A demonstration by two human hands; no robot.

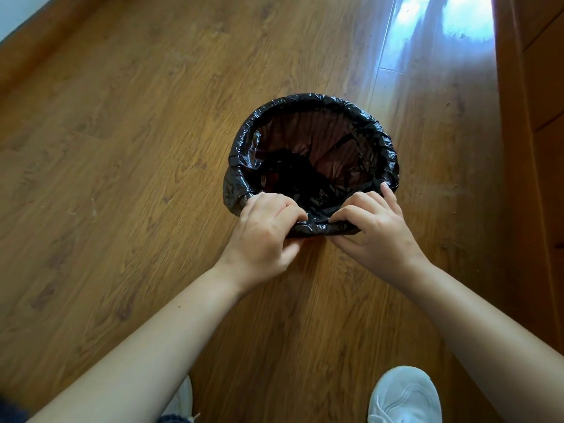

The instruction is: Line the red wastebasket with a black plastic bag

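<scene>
Bag (381, 138) folded over wastebasket rim, near edge pinched by both hands (317, 230)

We see wood-laminate floor (122, 148), brown planks, scattered specks. Wooden skirting (39, 47) top left, white wall (15, 13) behind it. Right edge: wooden furniture (537, 87), probably drawer unit, view cropped. Bright bluish-white glare (436, 32) on floor top right, just beside furniture.

Head view: looking steeply down on the wastebasket (305, 129) from above its near side.
Facing: forward across the wood floor (122, 148) beyond the wastebasket; white shoe (404, 395) behind it.
Distance: close.
</scene>
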